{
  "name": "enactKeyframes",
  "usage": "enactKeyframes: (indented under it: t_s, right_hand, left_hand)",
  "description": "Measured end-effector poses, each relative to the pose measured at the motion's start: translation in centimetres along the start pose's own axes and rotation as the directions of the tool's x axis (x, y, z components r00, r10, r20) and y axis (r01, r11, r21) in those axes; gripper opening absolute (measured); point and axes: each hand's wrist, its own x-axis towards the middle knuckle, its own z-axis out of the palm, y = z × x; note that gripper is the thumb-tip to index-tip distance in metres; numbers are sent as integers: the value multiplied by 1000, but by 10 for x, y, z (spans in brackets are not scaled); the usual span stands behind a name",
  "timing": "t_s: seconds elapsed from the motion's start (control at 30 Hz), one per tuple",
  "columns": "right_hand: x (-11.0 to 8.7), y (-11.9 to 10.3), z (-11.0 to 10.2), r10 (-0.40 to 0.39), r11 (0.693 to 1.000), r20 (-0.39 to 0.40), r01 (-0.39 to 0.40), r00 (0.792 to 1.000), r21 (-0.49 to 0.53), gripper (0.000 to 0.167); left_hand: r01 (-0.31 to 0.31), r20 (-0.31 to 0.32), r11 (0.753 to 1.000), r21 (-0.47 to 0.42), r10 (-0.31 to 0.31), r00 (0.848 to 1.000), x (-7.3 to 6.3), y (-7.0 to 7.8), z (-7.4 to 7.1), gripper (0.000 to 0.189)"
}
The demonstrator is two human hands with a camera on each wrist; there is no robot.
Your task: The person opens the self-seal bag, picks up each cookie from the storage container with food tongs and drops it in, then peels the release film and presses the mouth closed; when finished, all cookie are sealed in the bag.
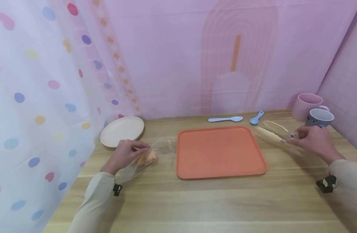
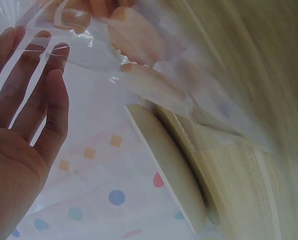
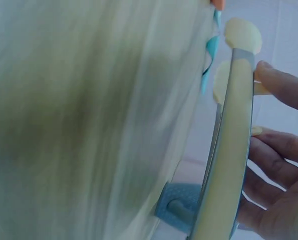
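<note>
The left hand [image 1: 126,154] is at the left of the table [image 1: 210,200], its thumb and fingertips pinched together on the film of a clear bag [image 1: 167,149]. Orange and pale pieces [image 1: 149,157] lie inside the bag, just beside the fingertips. In the left wrist view, shiny film crosses the fingertips and the pieces show through it.

The right hand [image 1: 315,142], at the right of the table, holds the tongs [image 1: 269,134] between thumb and fingers. Their two cream tips stand apart and point left, toward the far right corner of an orange tray [image 1: 219,153]. Whether the tips touch the table, I cannot tell.

The tray lies flat between the two hands, with the bag near its left edge. A cream plate [image 1: 123,131] sits at the far left, just beyond the left hand. Past the tray's far edge lie a pale blue spoon [image 1: 225,119] and, to its right, a short blue scoop [image 1: 255,119]. At the far right, a pink mug [image 1: 304,108] stands behind a grey-blue mug [image 1: 316,121], which is just beyond the right hand.
</note>
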Motion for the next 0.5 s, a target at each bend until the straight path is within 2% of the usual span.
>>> enactKeyframes:
  t_s: [0.1, 0.33, 0.5]
  right_hand:
    - [-1, 6, 2, 23, 1000, 41, -22, 999, -21, 41]
    - [-5, 12, 2, 95, 994, 82, -90, 992, -59, 41]
    - [-6, 11, 1, 73, 993, 127, -61, 989, -100, 44]
  left_hand:
    - [-4, -5, 1000, -2, 4, 1000, -3, -2, 1, 10]
    - [-19, -13, 1000, -4, 19, 1000, -2, 0, 0, 10]
    - [-18, -20, 1000, 2, 18, 1000, -2, 2, 0, 10]
